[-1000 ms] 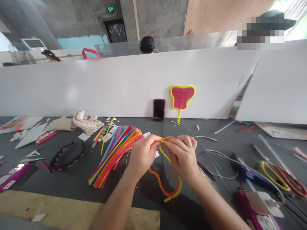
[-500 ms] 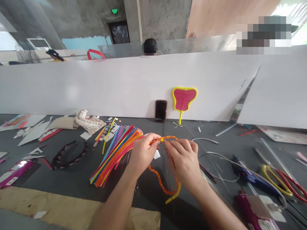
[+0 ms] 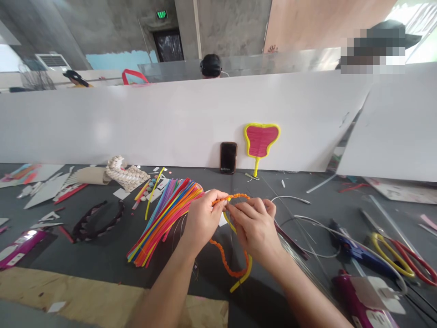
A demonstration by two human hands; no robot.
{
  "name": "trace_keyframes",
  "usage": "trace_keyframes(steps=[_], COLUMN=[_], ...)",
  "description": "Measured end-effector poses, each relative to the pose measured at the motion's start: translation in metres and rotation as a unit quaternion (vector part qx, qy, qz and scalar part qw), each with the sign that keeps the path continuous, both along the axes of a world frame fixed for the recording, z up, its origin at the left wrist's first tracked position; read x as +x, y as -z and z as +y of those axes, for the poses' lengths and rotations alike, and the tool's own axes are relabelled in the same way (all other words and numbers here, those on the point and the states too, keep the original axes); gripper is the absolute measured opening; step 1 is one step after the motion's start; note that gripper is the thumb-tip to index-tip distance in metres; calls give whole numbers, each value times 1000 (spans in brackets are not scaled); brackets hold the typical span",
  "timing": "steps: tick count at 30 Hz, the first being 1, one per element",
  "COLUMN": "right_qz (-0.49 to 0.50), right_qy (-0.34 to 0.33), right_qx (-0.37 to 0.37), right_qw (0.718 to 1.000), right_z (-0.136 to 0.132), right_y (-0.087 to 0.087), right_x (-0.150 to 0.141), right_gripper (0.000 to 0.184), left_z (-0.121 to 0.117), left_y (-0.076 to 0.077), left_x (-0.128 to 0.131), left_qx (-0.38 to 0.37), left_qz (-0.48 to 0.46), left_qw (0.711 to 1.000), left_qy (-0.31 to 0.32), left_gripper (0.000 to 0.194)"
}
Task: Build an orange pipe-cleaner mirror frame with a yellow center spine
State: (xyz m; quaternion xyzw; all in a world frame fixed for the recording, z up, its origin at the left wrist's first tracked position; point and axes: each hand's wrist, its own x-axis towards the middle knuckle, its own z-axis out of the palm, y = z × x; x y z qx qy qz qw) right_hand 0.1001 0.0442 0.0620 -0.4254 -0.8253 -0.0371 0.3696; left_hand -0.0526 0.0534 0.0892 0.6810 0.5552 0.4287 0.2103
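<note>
My left hand [image 3: 204,218] pinches the top of an orange twisted hoop [image 3: 223,258], which looks made of pipe cleaners. A yellow pipe cleaner [image 3: 243,281] meets the hoop at the pinch and hangs down behind my right hand [image 3: 254,225], its loose end showing below. My right fingers close on the yellow pipe cleaner just beside the left fingertips. Fingers hide part of the hoop's right side. A bundle of coloured pipe cleaners [image 3: 167,218] lies directly left of my left hand.
Behind my hands, a phone [image 3: 228,157] and a pink-and-yellow fan shape [image 3: 261,141] lean on the white partition [image 3: 164,118]. A dark braided headband [image 3: 99,221] lies left. At right are a blue glue gun [image 3: 362,255], scissors [image 3: 392,250] and looping cables. People sit beyond the partition.
My right hand has shifted slightly left, towards the left fingertips. A stretch of yellow pipe cleaner now shows between the hands, and its loose lower end has moved left.
</note>
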Motion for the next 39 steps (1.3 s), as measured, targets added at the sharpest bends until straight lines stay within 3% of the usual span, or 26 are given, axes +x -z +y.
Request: trace_keyframes(steps=[8,14,18,23,31,36,39], right_qz=[60,31,9,-19,-61,-38,2], right_qy=[-22,-59,-58,-57,-18,-5,-5], right_qx=[-6,12,-1,3,19,34,15], right_qw=[998,998,998,998,998,999,1000], right_z=[0,-10,-12,-13,-18,-23,-23], right_y=[-5,-7,-5,-2,2,4,3], right_x=[1,-5,-6,-9,-27,-37,-36], right_gripper=[21,24,30,34,43,52,43], left_z=[2,4,1,-4,-11,-16,-16], left_y=[-4,-8,-12,-15,-18,-19,-18], left_x=[-9,-27,-28,-18,-12,-9,-8], left_qx=[-1,43,97,117,124,134,116], left_qz=[0,-90,-70,-31,-59,-53,-85], left_qw=[1000,987,975,974,972,971,975], left_qy=[-31,-129,-188,-191,-189,-194,-170], left_gripper=[15,21,19,18,17,16,17])
